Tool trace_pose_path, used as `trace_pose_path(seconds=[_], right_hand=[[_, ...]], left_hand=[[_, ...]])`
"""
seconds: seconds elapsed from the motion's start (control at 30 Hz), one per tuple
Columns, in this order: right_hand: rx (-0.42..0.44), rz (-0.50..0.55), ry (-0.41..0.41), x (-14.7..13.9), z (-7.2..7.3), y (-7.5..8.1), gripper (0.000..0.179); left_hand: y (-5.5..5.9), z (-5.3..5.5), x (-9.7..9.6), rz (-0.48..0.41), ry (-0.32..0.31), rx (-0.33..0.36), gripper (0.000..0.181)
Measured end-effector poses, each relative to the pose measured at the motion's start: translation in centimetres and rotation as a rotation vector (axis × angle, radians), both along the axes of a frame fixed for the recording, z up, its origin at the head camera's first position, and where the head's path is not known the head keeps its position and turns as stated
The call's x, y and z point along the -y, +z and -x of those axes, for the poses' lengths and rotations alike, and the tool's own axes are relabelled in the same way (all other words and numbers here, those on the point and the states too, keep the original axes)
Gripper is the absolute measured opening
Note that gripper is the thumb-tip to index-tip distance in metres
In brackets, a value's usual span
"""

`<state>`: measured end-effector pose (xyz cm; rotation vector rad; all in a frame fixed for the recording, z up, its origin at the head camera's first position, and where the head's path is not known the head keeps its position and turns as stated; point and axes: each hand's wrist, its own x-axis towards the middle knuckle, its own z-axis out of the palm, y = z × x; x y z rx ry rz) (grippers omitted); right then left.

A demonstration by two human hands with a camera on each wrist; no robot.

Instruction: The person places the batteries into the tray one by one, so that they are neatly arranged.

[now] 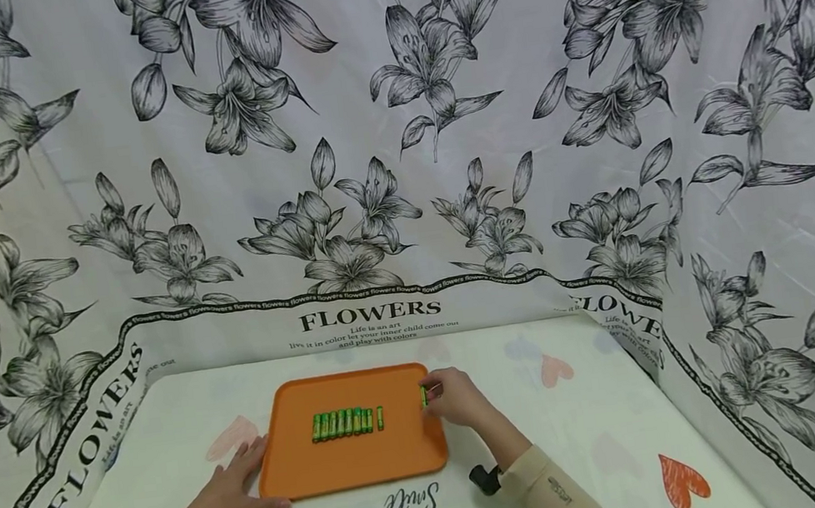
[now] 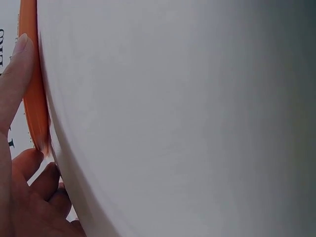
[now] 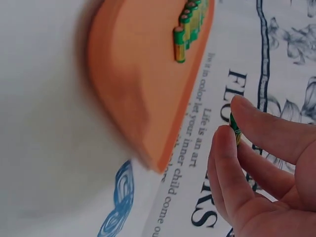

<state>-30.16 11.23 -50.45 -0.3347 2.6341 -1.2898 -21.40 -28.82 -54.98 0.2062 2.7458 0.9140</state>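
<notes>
A row of several green and gold batteries [image 1: 341, 424] lies side by side on the orange tray [image 1: 357, 469]. One more battery [image 1: 380, 418] stands slightly apart at the row's right end. My right hand [image 1: 457, 397] pinches another small green battery [image 3: 235, 131] between thumb and fingers, above the tray's right edge. At the tray's near left corner is my left hand [image 1: 232, 490], its thumb along the front edge and its fingers against the left side. The left wrist view shows that thumb and the loosely bent fingers touching the tray's rim.
The tray stands on a white tablecloth [image 1: 164, 433] printed with hearts and lettering. Floral curtains [image 1: 363, 125] enclose the table at the back and both sides. A black device [image 1: 485, 480] sits at the right wrist.
</notes>
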Motion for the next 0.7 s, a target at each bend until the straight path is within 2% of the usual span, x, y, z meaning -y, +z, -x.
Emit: trace_pose_path(seconds=[0.13, 0.23, 0.5, 0.7], right_hand=[[-0.040, -0.023, 0.003, 1.8, 0.3, 0.1, 0.048], [-0.035, -0.034, -0.003, 3.2, 0.6, -0.2, 0.049], [-0.022, -0.002, 0.020, 5.6, 1.5, -2.3, 0.048], [-0.012, -0.031, 0.033, 6.5, 1.8, -3.5, 0.053]], left_hand=[[0.0, 0.1, 0.1, -0.007, -0.001, -0.005, 0.118], [-0.1, 0.1, 0.1, -0.020, -0.003, -0.008, 0.118], [0.1, 0.2, 0.1, -0.016, -0.001, 0.003, 0.119], [0.0, 0.2, 0.1, 0.001, 0.004, 0.016, 0.121]])
